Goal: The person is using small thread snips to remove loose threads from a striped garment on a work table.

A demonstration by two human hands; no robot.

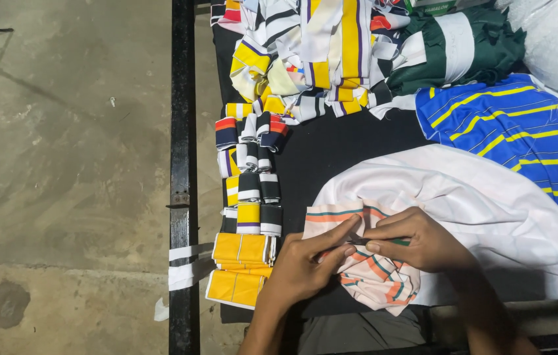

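Both hands work a striped collar piece (371, 269), white w/ orange & teal lines, lying on the white garment (489, 204) at the near edge of the black table (331, 151). Left hand (305, 263) pinches the piece, fingers closed on the cloth, prob. to keep it taut. Right hand (417, 240) grips it too, fingertips meeting the left's; a small dark tool may sit between them, can't tell. Left of the garment: folded yellow pieces (242, 266), stacked; beyond them, rolled striped bands (252, 164) in rows. Blue-yellow striped cloth (522, 138) lies right, far side.
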